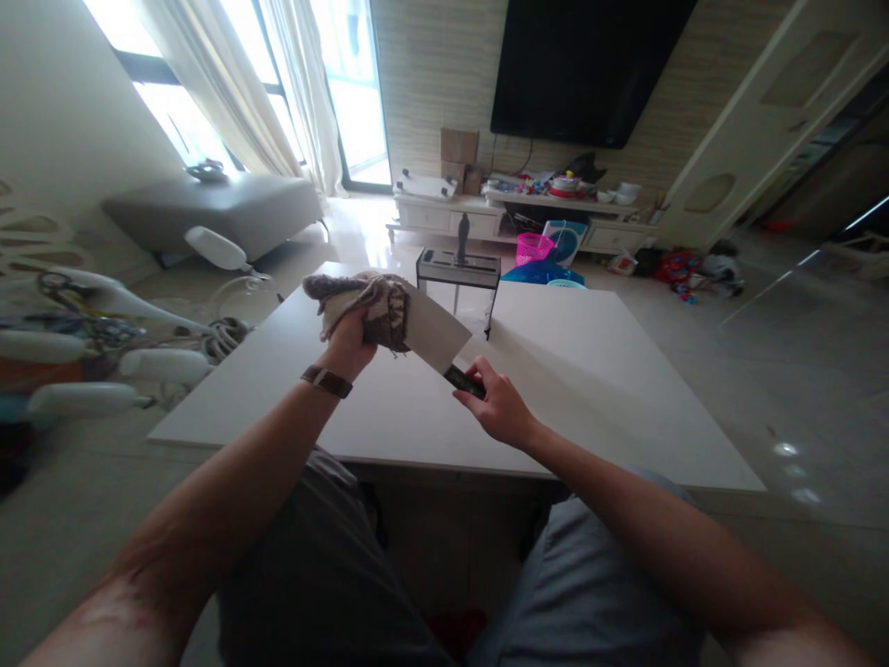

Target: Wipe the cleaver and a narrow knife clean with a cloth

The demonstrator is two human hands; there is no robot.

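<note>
Cleaver [437, 332] above the desk [590, 371], near the knife rack [444, 269]: my right hand [501, 400] grips its handle [462, 381], while my left hand [351, 341] clutches a bunched cloth [368, 301] against the blade's far end.

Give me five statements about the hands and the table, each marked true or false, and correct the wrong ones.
1. The right hand grips the cleaver by its black grip. True.
2. The left hand holds a glass bowl. False: it holds a bunched cloth at the cleaver's far end.
3. A knife holder stands on the white table. True.
4. A wristband circles the right wrist. False: it is on the left wrist.
5. An upright dark handle rises from the knife holder. True.
</note>
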